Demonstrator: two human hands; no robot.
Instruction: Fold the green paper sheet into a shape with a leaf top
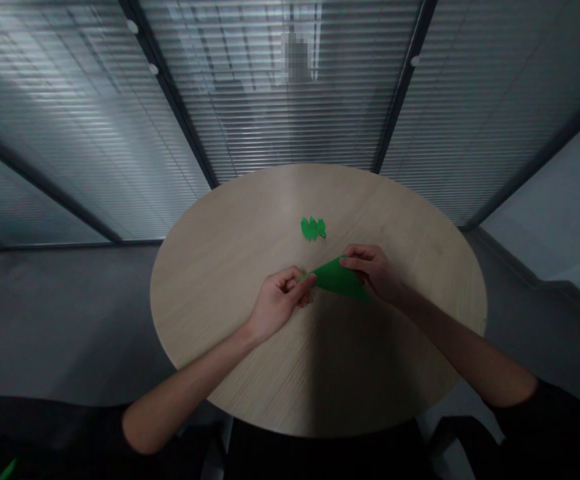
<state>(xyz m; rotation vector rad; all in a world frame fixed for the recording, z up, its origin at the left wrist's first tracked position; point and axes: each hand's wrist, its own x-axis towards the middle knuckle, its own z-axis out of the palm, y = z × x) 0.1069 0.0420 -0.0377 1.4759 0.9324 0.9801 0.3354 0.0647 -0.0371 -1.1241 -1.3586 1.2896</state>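
Head view, looking down across a round table at two bare hands working a piece of green paper:

- Left hand: thumb and fingers pinched together on the narrow tip of a green paper triangle.
- Right hand: curled fingers clamped over the triangle's upper edge at its wide end, with the thumb mostly hidden behind the paper.
- Between the hands: the triangle's long axis runs nearly level across the view, dipping slightly from the left hand's tip toward the lower corner, just past the right wrist. The right hand is nearer the bulk of the paper; the left holds only the point.
- Just beyond the hands: a scalloped green paper cut-out lies flat, apart from both hands and nearer the right one.
- Beneath it all: a pale wood-grain round table; whether the triangle touches it cannot be told.
- Farther out: black sleeves at both forearms, and slatted blinds behind glass past the table.
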